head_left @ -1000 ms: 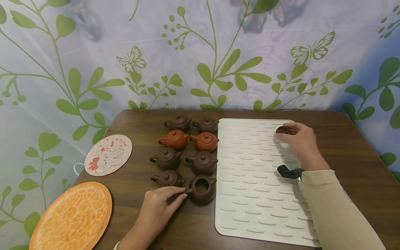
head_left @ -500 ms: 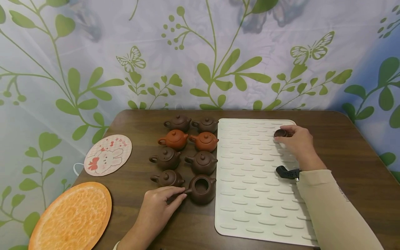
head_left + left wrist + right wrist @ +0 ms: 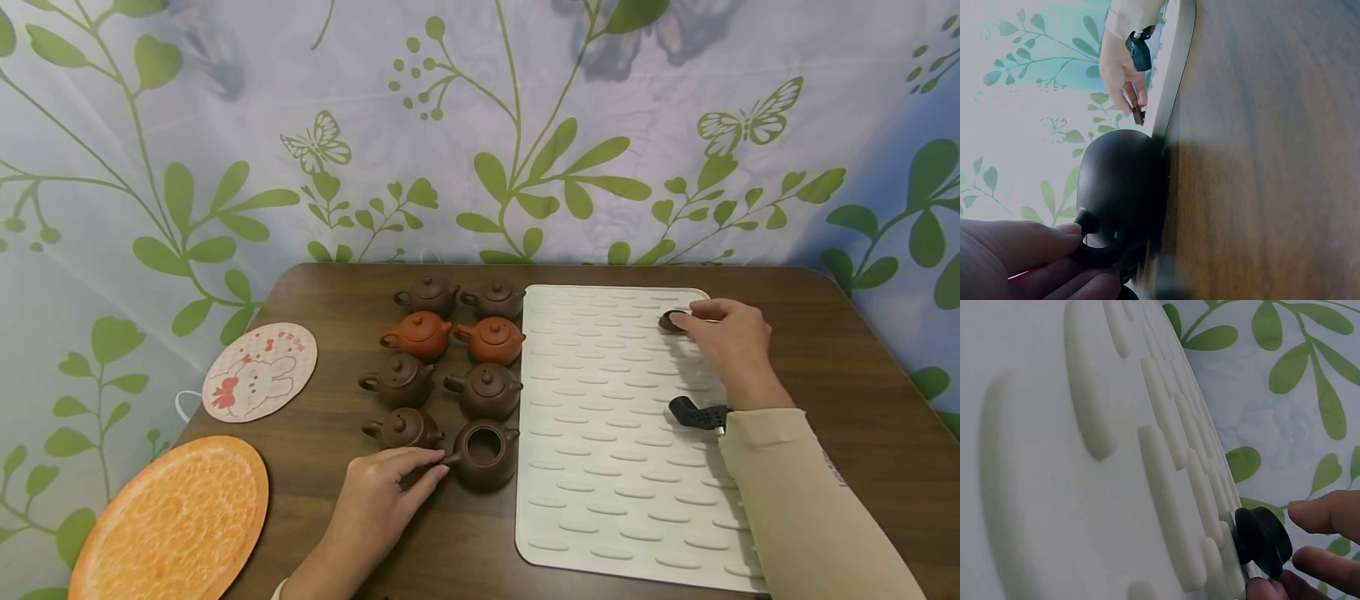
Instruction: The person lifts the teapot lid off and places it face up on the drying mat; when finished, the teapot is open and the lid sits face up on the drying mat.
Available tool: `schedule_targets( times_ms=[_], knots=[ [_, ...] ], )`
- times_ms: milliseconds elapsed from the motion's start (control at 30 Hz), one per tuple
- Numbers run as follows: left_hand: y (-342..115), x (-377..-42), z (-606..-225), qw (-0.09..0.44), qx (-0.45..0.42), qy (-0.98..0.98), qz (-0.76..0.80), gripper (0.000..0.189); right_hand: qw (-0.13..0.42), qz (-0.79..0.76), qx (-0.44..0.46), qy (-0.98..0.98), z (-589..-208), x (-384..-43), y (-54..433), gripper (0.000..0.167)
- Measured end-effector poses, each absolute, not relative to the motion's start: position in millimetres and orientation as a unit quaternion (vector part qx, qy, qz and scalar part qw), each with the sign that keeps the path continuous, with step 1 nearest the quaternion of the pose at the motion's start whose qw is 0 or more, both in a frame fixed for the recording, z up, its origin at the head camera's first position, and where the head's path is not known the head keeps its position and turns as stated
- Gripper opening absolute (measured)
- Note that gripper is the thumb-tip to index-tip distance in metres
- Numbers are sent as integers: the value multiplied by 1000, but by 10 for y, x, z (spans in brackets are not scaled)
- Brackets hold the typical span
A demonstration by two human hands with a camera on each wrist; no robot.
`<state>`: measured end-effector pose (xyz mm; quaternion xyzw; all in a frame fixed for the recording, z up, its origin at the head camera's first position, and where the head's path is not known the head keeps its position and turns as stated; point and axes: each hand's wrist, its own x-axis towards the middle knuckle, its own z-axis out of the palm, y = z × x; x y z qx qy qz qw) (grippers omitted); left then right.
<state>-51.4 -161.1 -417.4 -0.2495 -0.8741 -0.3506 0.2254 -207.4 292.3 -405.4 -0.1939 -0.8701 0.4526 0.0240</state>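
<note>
My left hand pinches the handle of a lidless dark brown teapot, its round opening facing up. In the left wrist view, thumb and fingers hold the teapot's loop handle. A small dark teapot lid lies upside down at the far right of the white ridged mat, knob toward the mat. My right hand is right beside it with fingers spread; in the right wrist view a gap shows between the upper fingertip and the lid, while lower fingers stay close to its rim.
Several lidded teapots stand in two columns left of the mat, including an orange-brown teapot and a dark teapot. A round bunny-print disc and an orange disc are at the left. A patterned curtain hangs behind the table.
The right hand has brought the lid down slightly onto the mat, then its fingers have spread and drawn back a little to the right. The left hand and teapot have stayed still.
</note>
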Motion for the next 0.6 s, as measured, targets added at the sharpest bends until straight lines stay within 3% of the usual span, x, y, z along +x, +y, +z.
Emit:
schedule_targets(
  times_ms=[600],
  knots=[
    [-1613,-515,-4178,225,-251,-871,-358,22,68,445,-222,-865,-4055,-2088,2934,64]
  ],
)
